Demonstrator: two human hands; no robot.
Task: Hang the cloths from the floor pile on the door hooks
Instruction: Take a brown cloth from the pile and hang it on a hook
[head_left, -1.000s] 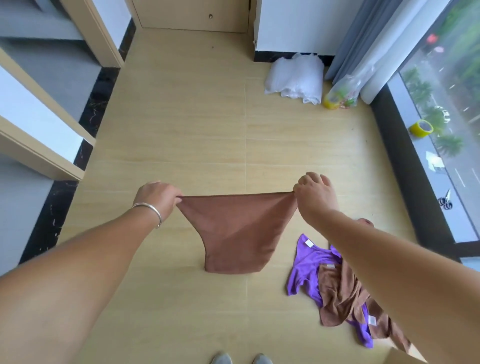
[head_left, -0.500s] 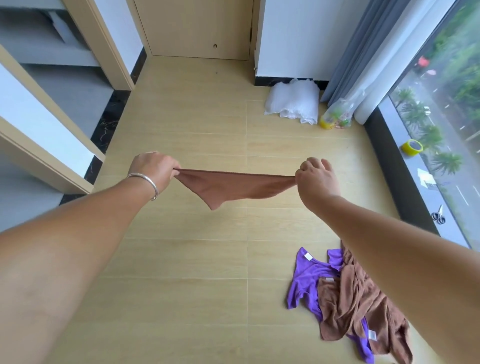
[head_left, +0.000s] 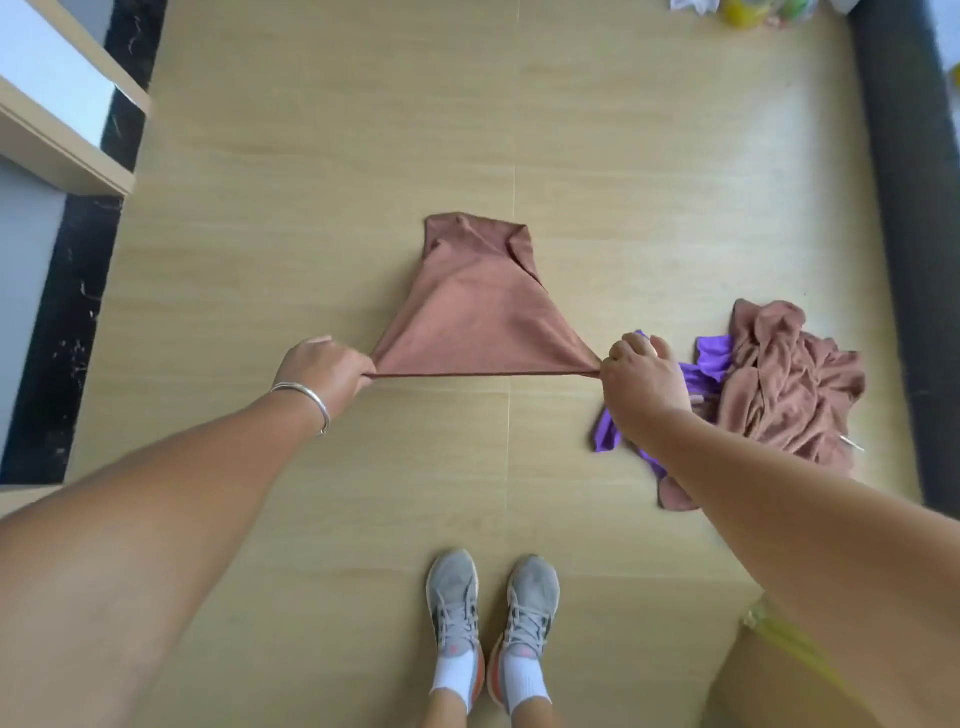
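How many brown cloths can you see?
2 at least. One brown cloth is stretched between the left hand and the right hand. Another crumpled brown cloth lies in the floor pile beside purple cloth; more may hide underneath.

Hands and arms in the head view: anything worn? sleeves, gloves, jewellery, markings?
Both arms are bare up to the frame edge: no sleeves or gloves in view. The left hand has a thin plain silver bangle at the wrist, with an open gap in the band. The right hand shows no ring, watch or band. No markings or tattoos are visible on either arm.
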